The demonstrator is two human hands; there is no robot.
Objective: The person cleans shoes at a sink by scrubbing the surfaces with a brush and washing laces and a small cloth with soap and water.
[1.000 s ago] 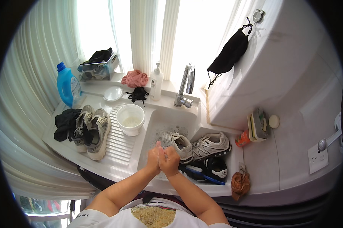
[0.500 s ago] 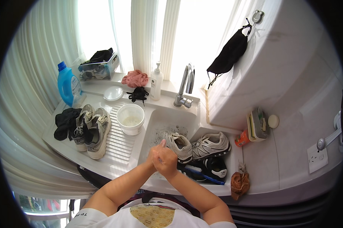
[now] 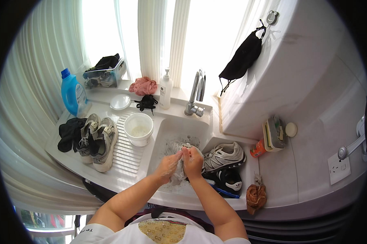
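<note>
My left hand [image 3: 167, 167] and my right hand [image 3: 192, 163] are close together over the sink [image 3: 155, 142], wet with suds. Their fingers are closed around a pale, wet, stringy bundle [image 3: 178, 175] hanging between them; it looks like shoelaces, but I cannot be sure. Behind the hands, a white shoe in the basin is mostly hidden. Another off-white sneaker [image 3: 225, 156] lies to the right. Below that one are a black shoe with a white toe [image 3: 231, 181] and a blue brush [image 3: 226, 192]. Soapy water [image 3: 186, 139] covers the basin floor.
On the ribbed drainboard stand a white tub [image 3: 139, 128] and a pair of grey sneakers [image 3: 104, 146] beside black cloth [image 3: 70, 134]. A blue detergent bottle [image 3: 71, 93], pump bottle [image 3: 166, 90] and faucet [image 3: 197, 92] line the back. A brown cloth [image 3: 256, 197] hangs at right.
My hands, overlapped half a second ago, are now side by side and slightly farther over the basin. The pale bundle shows between them, and my right hand covers more of the shoe.
</note>
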